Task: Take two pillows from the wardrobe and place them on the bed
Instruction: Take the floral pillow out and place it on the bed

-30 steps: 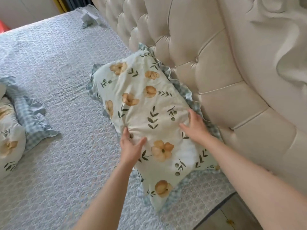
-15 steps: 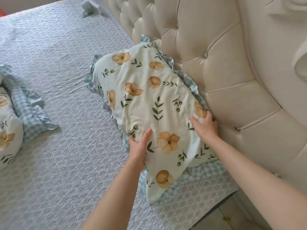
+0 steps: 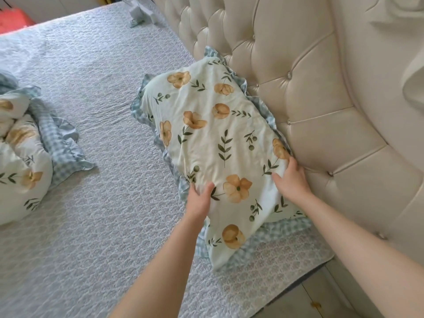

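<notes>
Floral pillow [image 3: 213,143] lies on the quilted bed [image 3: 91,226] against the tufted headboard [image 3: 298,92], left hand [image 3: 200,198] and right hand [image 3: 291,177] gripping its near sides; judged soft, light, best held by its edges.

second pillow [image 3: 20,154] cut off by left edge, far from headboard [image 3: 298,92], red object [image 3: 13,21] cropped at top-left corner, left hand [image 3: 200,198] fingertips blurred

Home bedroom: quilted bed [image 3: 91,203], tufted headboard [image 3: 298,88].
</notes>
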A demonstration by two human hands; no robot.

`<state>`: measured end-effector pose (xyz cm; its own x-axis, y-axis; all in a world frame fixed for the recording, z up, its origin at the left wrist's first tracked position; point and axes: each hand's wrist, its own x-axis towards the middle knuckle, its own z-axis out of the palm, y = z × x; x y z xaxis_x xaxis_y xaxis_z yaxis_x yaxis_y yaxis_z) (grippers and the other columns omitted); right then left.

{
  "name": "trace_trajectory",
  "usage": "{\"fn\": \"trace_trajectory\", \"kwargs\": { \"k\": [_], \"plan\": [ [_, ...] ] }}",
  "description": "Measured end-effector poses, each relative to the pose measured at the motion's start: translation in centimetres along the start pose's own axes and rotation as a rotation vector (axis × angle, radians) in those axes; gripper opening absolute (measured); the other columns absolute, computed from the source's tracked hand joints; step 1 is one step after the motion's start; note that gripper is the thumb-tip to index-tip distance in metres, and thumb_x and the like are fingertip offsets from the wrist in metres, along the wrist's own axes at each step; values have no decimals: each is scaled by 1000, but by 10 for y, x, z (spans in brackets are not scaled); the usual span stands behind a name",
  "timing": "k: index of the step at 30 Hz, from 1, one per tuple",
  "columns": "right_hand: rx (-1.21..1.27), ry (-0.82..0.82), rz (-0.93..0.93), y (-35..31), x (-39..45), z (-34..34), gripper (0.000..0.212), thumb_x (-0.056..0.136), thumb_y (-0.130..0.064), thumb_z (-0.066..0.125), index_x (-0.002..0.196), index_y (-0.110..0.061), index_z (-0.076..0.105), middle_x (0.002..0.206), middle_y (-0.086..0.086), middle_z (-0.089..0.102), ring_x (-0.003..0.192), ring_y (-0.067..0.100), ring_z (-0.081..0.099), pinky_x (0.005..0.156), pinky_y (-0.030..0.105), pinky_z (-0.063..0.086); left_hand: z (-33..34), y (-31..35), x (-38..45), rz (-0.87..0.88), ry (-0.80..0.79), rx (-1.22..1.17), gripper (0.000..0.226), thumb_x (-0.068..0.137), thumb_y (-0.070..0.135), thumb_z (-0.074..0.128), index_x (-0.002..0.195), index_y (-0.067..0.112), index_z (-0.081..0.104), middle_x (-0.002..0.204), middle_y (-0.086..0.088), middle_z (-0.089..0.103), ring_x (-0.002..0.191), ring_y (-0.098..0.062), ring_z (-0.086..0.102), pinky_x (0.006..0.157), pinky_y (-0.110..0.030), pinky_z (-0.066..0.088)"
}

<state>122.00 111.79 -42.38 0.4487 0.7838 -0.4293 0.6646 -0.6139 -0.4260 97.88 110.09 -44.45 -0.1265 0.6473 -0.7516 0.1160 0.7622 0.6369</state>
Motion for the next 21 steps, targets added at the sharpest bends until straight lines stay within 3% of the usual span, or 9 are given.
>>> {"fn": "trace_trajectory", "kwargs": {
  "k": [2,5,7,9,12,17,21],
  "plan": [
    [-36,4,-38,-1,-16,-1,75,91,-35,54,150,-14,13,152,19,24,135,38,32,105,46,32,-5,-3,-15,21,1,88,68,95,34,59,152,12,29,150,-11,43,130,-32,49,105,-53,44],
    [-12,-66,-105,-4,-47,-1,70,92,-32,51,150,-15,14,154,16,23,137,35,30,106,46,31,-19,-15,-40,34,5,168,41,96,14,55,136,4,51,124,-14,64,100,-27,67,88,-43,56],
    [-10,-118,-192,-5,-72,-1,68,93,-32,50,149,-16,15,153,15,26,137,33,31,107,46,32,-28,-23,-66,57,-14,165,32,96,10,53,127,4,58,108,-11,72,87,-22,70,72,-32,56],
    [12,-166,-265,-8,-97,-3,66,93,-32,48,149,-17,17,151,12,30,137,30,32,107,44,33,-32,-28,-96,121,-1,230,26,96,11,54,120,7,62,96,-4,75,84,-19,71,65,-32,55],
    [40,-233,-360,-11,-140,-6,62,94,-33,48,147,-17,21,148,8,36,133,26,36,105,40,35,-35,-39,-143,213,60,312,19,96,16,54,112,15,65,88,7,74,83,-25,71,72,-44,57],
    [71,-316,-539,-16,-210,-6,49,95,-35,47,139,-16,37,136,2,47,123,15,44,96,26,35,-52,-77,-209,304,196,265,13,94,16,58,99,25,67,90,8,74,87,-7,69,74,-23,53],
    [85,-403,-680,-27,-263,-6,41,96,-33,48,133,-15,46,128,0,54,119,14,49,101,32,41,-76,-116,-266,328,355,219,16,93,17,60,93,32,65,83,12,74,84,-1,67,75,-21,50]
  ]
}}
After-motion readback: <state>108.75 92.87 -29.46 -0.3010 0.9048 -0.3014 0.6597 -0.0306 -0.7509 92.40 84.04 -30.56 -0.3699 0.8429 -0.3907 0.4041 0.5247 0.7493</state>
